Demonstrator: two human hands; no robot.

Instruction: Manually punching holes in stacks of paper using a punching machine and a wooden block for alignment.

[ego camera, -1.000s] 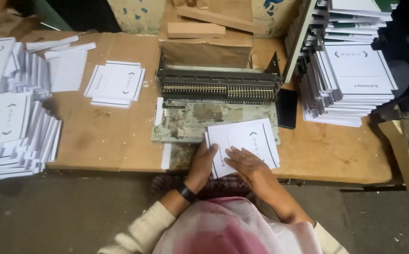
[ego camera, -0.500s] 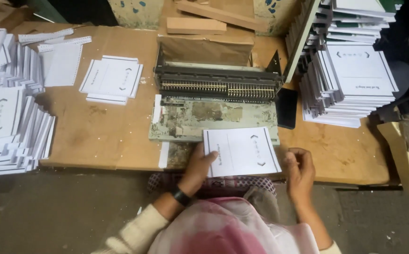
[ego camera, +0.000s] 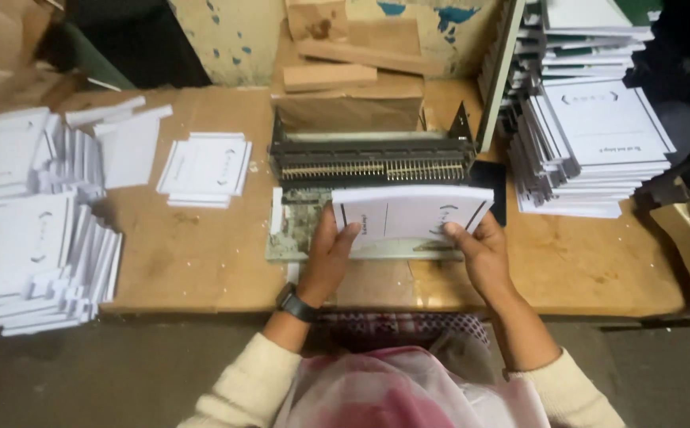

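At nine o'clock, heaps of white booklets [ego camera: 20, 238] lie fanned and stacked along the edge of the brown surface [ego camera: 202, 261], with a few loose white sheets [ego camera: 127, 143] just beyond them toward ten o'clock. Near eleven o'clock sits a small neat stack of white covers [ego camera: 204, 168], apart from the heaps. At the centre stands a dark comb-binding machine [ego camera: 372, 158] with a row of metal teeth along its front, and a worn grey base plate [ego camera: 297, 230] reaching out from it toward six o'clock. The left hand [ego camera: 329, 257], a dark watch [ego camera: 296, 303] on its wrist, grips the left edge of a white stack of pages [ego camera: 408, 214], its fingers [ego camera: 350, 231] curled over the edge and clenched on the paper. The stack is held over the base plate just in front of the machine's teeth, its far edge close to them; whether it touches them cannot be told. The right hand [ego camera: 483, 254] grasps the stack's right edge, thumb on top and fingers closed beneath. At twelve o'clock, wooden blocks [ego camera: 353, 55] rest behind the machine against a chipped wall. At two o'clock a tall pile of white booklets [ego camera: 598, 150] rises on the surface, well apart from the hands.
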